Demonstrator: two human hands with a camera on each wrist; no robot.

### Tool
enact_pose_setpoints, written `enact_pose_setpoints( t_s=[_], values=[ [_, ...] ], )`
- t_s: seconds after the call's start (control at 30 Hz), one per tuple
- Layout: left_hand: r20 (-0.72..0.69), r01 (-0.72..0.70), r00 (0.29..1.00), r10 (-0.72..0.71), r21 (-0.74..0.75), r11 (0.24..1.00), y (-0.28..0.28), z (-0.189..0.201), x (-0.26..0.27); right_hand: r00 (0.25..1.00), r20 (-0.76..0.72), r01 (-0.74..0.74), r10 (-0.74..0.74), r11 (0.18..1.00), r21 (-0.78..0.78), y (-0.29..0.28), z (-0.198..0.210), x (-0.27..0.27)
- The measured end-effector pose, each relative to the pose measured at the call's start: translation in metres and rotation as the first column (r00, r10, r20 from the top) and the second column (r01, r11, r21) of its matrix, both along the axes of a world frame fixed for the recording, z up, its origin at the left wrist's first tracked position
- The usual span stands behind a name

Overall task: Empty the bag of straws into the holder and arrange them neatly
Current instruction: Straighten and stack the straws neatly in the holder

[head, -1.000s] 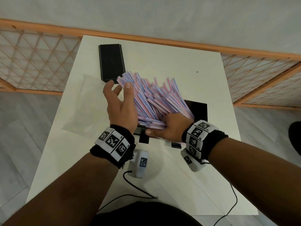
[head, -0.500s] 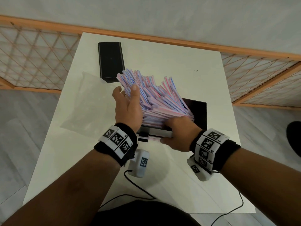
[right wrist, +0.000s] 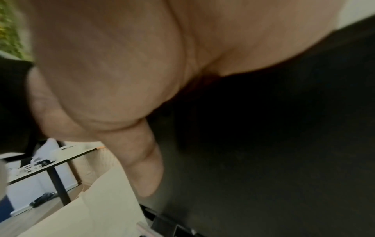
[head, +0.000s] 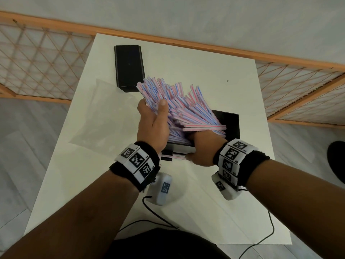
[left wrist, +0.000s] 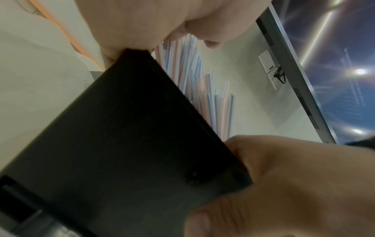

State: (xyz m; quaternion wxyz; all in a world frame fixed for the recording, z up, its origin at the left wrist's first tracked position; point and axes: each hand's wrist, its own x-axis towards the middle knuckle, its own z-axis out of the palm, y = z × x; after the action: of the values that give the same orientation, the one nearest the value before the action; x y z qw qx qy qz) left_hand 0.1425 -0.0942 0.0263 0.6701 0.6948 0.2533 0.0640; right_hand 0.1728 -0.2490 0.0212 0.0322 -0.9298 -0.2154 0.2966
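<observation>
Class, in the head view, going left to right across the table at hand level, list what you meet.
The clear plastic bag → left hand → straws → bare right end of the black holder. The right hand overlaps the straws, so it is omitted.

Black holder (left wrist: 121, 144) fills lower left, tilted, blurred. Pink- and blue-striped straws (left wrist: 190, 72) fan out past its upper edge. Left hand (left wrist: 162, 19) at top, fingertip against straws. Right hand (left wrist: 294, 184) lower right, gripping holder's corner. Behind: wall socket (left wrist: 271, 70), large screen (left wrist: 334, 64).

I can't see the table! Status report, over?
Left hand holds straws. Right hand grips holder. Straws fanned out, untidy. Bag lies aside.
</observation>
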Motion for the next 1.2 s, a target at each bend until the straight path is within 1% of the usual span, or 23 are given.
enact_pose_setpoints(
  t_s=[0.07,0.13,0.17,0.27,0.3,0.37,0.4,0.47,0.57,0.6,0.67,0.77,0.93,1.03,1.1,1.2],
  values=[
    [-0.013,0.046,0.999,-0.046,0.01,0.999,-0.002,0.0,-0.002,1.0,-0.011,-0.021,0.021,0.999,-0.029,0.002,0.001,0.005],
    [-0.045,0.073,0.996,-0.071,0.035,0.997,-0.004,0.0,-0.004,0.999,-0.044,-0.02,0.021,1.0,0.018,0.003,0.003,0.007],
    [-0.058,0.066,0.996,-0.064,0.036,0.997,-0.003,0.0,-0.004,0.998,-0.066,-0.018,0.02,0.999,0.029,0.004,0.003,0.008],
    [-0.074,-0.008,0.997,0.007,-0.004,1.0,-0.002,0.002,-0.006,0.995,-0.094,-0.018,0.016,1.0,-0.025,0.002,0.005,0.012],
    [-0.064,-0.034,0.997,0.034,0.001,0.999,-0.001,0.003,-0.006,0.995,-0.094,-0.013,0.012,1.0,-0.006,0.001,0.005,0.013],
    [-0.06,-0.069,0.996,0.071,0.029,0.997,0.001,0.002,-0.003,0.993,-0.118,0.002,0.01,0.995,0.101,0.001,0.006,0.014],
    [-0.063,-0.072,0.995,0.075,0.044,0.996,0.003,0.002,-0.002,0.991,-0.129,-0.001,0.018,0.991,0.131,0.002,0.008,0.014],
    [-0.064,-0.057,0.996,0.061,0.067,0.996,0.004,0.001,-0.001,0.99,-0.139,-0.026,0.04,0.994,0.102,0.004,0.012,0.013],
    [-0.03,-0.084,0.996,0.086,0.075,0.994,0.004,0.0,-0.002,0.992,-0.12,-0.044,0.042,0.999,-0.01,0.007,0.011,0.013],
    [-0.008,-0.093,0.996,0.094,0.067,0.993,0.005,0.001,-0.002,0.992,-0.12,-0.043,0.042,0.999,-0.007,0.008,0.01,0.012],
    [0.016,-0.067,0.998,0.066,0.073,0.995,0.004,0.003,-0.002,0.99,-0.127,-0.051,0.055,0.998,0.04,0.009,0.01,0.011],
    [-0.012,-0.002,1.0,0.003,0.112,0.994,0.001,0.003,0.001,0.989,-0.116,-0.085,0.088,0.996,0.03,0.013,0.013,0.01],
    [0.051,-0.058,0.998,0.049,0.186,0.981,0.003,0.0,0.003,0.997,-0.025,-0.077,0.078,0.997,0.025,0.014,0.017,0.011],
    [0.007,0.017,1.0,-0.019,0.232,0.973,0.002,-0.006,0.006,0.993,-0.022,-0.111,0.112,0.993,0.038,0.01,0.02,0.006],
    [0.005,0.043,0.999,-0.045,0.218,0.975,0.002,-0.01,0.004,0.995,-0.017,-0.094,0.095,0.995,0.043,0.006,0.021,0.006],
    [0.012,0.023,1.0,-0.024,0.096,0.995,0.002,-0.007,-0.002,0.995,-0.098,-0.027,0.025,1.0,-0.016,0.001,0.015,0.009]
  ],
)
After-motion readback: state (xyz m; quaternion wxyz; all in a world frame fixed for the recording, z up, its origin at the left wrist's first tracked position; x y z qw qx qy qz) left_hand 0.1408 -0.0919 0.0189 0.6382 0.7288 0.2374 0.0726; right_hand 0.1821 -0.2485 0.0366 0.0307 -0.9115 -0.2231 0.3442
